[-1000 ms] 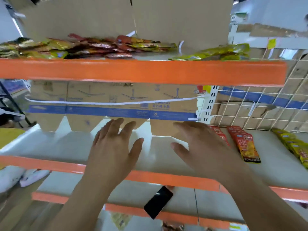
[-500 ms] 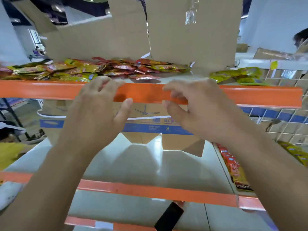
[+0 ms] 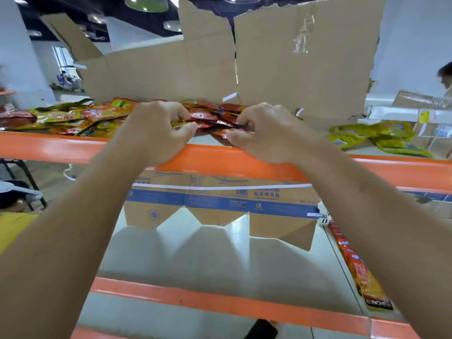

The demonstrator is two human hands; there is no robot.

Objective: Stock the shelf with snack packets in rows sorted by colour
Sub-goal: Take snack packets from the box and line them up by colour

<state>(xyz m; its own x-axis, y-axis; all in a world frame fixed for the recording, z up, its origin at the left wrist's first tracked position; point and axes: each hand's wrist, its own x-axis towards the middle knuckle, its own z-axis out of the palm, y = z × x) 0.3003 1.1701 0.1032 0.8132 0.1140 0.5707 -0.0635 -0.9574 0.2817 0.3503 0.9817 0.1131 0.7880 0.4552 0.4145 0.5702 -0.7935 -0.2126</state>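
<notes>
A heap of mixed red, orange and yellow snack packets (image 3: 73, 117) lies on the top shelf (image 3: 49, 146), which has an orange front edge. Both my hands reach into the red packets (image 3: 210, 116) at the heap's right end. My left hand (image 3: 156, 130) pinches packets between thumb and curled fingers. My right hand (image 3: 266, 130) does the same a little to the right. A separate pile of yellow packets (image 3: 374, 137) lies further right on the top shelf. A row of red and orange packets (image 3: 359, 270) lies on the middle shelf (image 3: 195, 260) at its right side.
Torn cardboard sheets (image 3: 293, 59) stand behind the top shelf, and a printed cardboard sheet (image 3: 220, 204) hangs behind the middle shelf. A black phone (image 3: 261, 330) lies on the shelf below. A person's head (image 3: 445, 77) shows at the far right.
Both hands rose from the middle shelf past the orange edge to the top shelf and closed on the red packets. The view tilted upward.
</notes>
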